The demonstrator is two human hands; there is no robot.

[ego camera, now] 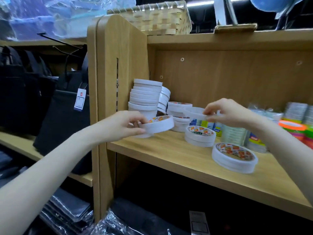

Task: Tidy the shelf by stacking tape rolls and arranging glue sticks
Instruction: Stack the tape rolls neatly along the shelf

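Two white tape rolls are in hand at once in the head view, each gripped so it can be carried flat to a pile. The left hand [125,123] has its fingers clamped on the rim of a wide white tape roll with a red-and-yellow printed core [158,124], held just above the light wooden shelf board [169,150], near its left end. That roll is tilted a little, its open core facing up and toward the camera, its axis near upright. The right hand [227,112] pinches a thinner white tape roll [194,112] by its near edge, above the short piles [179,116] behind it; blur hides the finer detail, but its flat face looks roughly level.

At the back left a tall uneven stack of white rolls [145,97] leans against the side panel, likely the target pile. Two more printed-core rolls [199,135] [234,157] lie flat toward the front edge, cores up, not yet stacked. Blue-and-yellow glue sticks [205,124], seemingly upright, show behind the right wrist.
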